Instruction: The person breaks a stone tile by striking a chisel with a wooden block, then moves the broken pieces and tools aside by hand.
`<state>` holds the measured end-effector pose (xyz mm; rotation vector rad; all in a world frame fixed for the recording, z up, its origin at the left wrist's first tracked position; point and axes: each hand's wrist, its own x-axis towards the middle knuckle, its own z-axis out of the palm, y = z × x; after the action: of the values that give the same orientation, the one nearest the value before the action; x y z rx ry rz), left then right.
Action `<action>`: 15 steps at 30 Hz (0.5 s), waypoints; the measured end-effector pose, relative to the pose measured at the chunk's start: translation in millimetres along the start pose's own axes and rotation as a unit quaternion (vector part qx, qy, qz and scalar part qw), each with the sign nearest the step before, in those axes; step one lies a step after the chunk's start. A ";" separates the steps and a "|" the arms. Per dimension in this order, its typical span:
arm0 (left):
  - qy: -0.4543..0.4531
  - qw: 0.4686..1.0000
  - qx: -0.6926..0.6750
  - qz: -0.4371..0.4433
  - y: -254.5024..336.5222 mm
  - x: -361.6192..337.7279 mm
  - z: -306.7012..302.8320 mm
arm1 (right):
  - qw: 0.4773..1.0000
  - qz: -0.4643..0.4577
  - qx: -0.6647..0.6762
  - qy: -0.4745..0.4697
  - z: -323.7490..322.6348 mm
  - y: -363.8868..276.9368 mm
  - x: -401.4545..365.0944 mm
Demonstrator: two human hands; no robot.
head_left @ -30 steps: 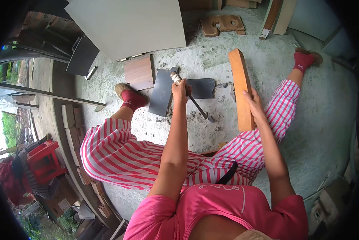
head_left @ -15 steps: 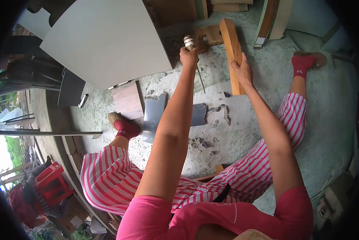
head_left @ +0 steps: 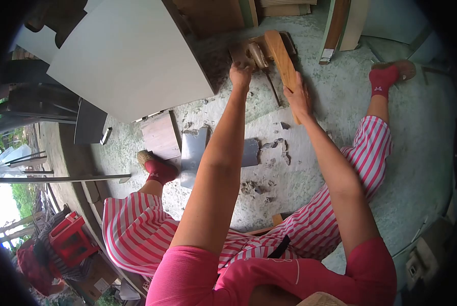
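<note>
My left hand (head_left: pixel 240 76) is closed at the near left edge of a brown wooden board (head_left: pixel 237 52) with rough cut-outs, its fingers curled over the edge. Beside it, a chisel (head_left: pixel 259 55) with a thick, pale-banded handle leans across the board, its long thin shaft pointing down towards the floor. That tool is out of my left hand. In my right hand (head_left: pixel 298 97) is a long, squared wooden block (head_left: pixel 282 53), gripped near its lower end. The block's upper end overlaps the right part of the board.
A large pale panel (head_left: pixel 131 61) stands at the left. Grey sheet pieces (head_left: pixel 193 153), a wood-grain tile (head_left: pixel 160 135) and broken fragments (head_left: pixel 256 188) lie on the concrete floor between my legs. Boards (head_left: pixel 335 30) lean at the back right; a red plastic stool (head_left: pixel 73 238) is lower left.
My left hand has let go of the chisel and moved to the board's edge. The chisel now lies farther right. My right hand and the wooden block have shifted slightly left.
</note>
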<state>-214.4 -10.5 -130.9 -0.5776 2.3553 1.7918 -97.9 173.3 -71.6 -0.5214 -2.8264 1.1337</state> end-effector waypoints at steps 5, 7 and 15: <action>0.025 0.999 -0.013 -0.016 -30.9 -48.1 -89.9 | 0.999 -0.050 -0.007 0.016 0.1 16.2 -12.5; 0.092 0.994 -0.045 -0.026 -37.7 -84.0 -135.1 | 0.997 -0.075 -0.019 0.024 -5.7 20.1 -21.6; 0.297 0.935 0.139 -0.133 -125.0 -194.5 -251.6 | 0.985 -0.126 -0.116 0.021 -37.3 34.9 -92.0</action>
<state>43.2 -233.7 -107.6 -1.4768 2.6414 1.2515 5.2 191.4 -61.1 -0.1850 -2.8970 0.7475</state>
